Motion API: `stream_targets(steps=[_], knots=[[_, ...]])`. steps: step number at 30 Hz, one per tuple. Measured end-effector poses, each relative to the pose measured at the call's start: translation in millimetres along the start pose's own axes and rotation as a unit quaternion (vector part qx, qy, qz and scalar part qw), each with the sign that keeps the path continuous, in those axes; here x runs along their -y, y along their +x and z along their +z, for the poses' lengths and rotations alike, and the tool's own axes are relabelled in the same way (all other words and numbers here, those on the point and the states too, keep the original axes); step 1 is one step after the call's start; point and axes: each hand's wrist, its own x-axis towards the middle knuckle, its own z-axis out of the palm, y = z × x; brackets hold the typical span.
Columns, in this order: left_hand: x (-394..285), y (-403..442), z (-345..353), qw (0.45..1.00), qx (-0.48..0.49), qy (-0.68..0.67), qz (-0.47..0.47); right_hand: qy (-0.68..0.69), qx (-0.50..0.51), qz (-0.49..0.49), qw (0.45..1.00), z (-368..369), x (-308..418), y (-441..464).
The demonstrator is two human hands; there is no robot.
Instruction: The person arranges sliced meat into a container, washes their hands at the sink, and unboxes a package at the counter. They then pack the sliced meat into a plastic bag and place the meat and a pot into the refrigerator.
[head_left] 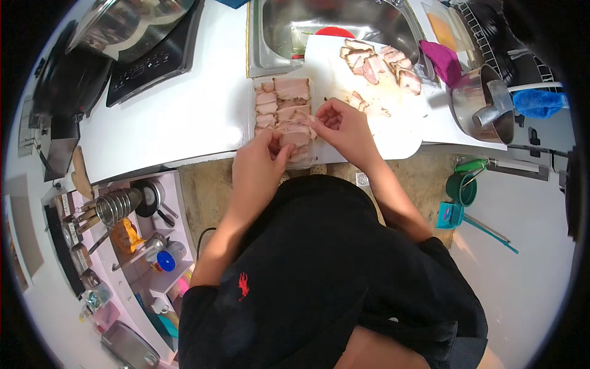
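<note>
A clear rectangular container [252, 114] holds rows of sliced meat [292, 90] and stands at the counter's front edge. My left hand [261, 161] is over its near left part, thumb and fingers bent at a meat slice. My right hand [345, 130] is at the container's right side, its fingertips pinched on the edge of a thin slice. On the white cutting board [393, 138] to the right lie several more meat pieces [370, 64] and small scraps [358, 101].
Behind the board is a steel sink [279, 24] with a red item [335, 31]. At the left stand an induction cooker [147, 71] and a large steel pot [138, 24]. A metal pot [470, 104] and a purple cloth [440, 63] are at the right.
</note>
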Motion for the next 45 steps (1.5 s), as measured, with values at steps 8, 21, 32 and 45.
stream_targets(steps=[8,21,32,45], knots=[[6,11,7,0.995,-0.039,-0.002,0.087,-0.024,-0.061,-0.112,0.992,4,5,0],[-3,5,-13,0.959,0.041,-0.280,0.027,0.093,0.046,-0.104,0.989,5,27,-20],[11,3,10,0.990,-0.071,0.010,0.120,-0.151,-0.085,-0.233,0.957,17,1,-25],[6,6,9,0.994,0.032,0.000,0.109,-0.372,-0.205,-0.109,0.899,-196,-99,58]])
